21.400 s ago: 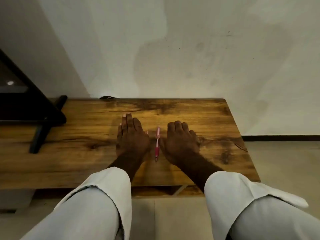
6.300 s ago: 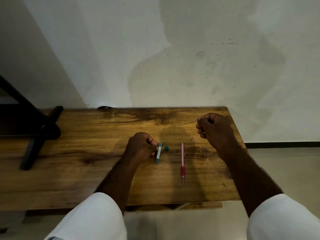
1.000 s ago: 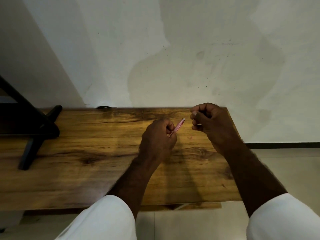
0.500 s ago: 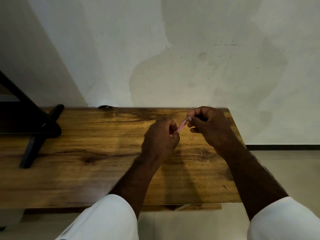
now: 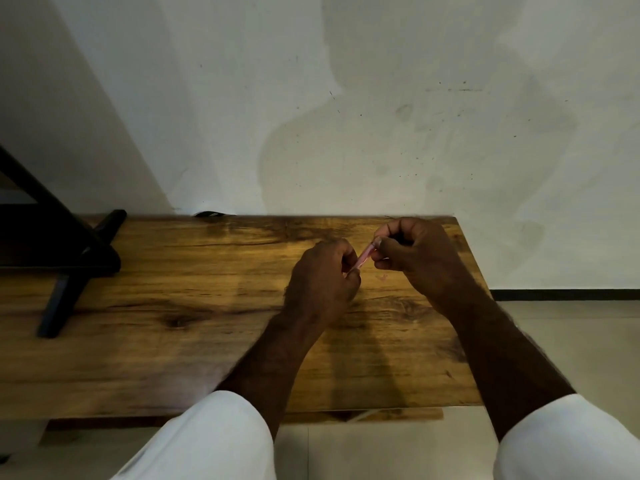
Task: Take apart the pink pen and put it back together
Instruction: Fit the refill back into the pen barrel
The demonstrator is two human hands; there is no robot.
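Observation:
The pink pen (image 5: 364, 258) is held in the air above the wooden table (image 5: 173, 306), tilted up to the right. My left hand (image 5: 322, 282) is closed round its lower part, which the fingers hide. My right hand (image 5: 412, 251) pinches the pen's upper end between thumb and fingertips. Only a short pink stretch shows between the two hands. I cannot tell whether my right hand holds a loose part as well.
A black stand (image 5: 65, 268) sits on the table's left side, with a leg reaching toward the front. A white wall rises right behind the table. The table's right edge (image 5: 474, 271) lies just past my right hand, with tiled floor beyond.
My right hand has come in to the pen's upper end and now touches it. My left hand keeps the pen nearly still.

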